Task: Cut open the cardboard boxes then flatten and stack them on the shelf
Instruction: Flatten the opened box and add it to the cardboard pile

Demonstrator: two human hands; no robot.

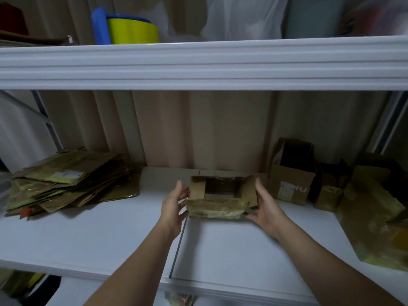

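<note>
A small opened cardboard box (217,204) with yellowish tape on its front stands in the middle of the white shelf (110,235), its top flaps up. My left hand (173,205) is at its left side with straight fingers, touching or nearly touching the flap. On the other side, my right hand (263,207) lies against the right flap and lower corner, fingers relaxed. A pile of flattened boxes (70,184) lies at the shelf's left end.
An open upright box (291,173) stands just right of my right hand, with more taped boxes (371,202) beyond it. An upper shelf (198,62) carries a yellow and blue container (132,29). A beige corrugated wall is behind.
</note>
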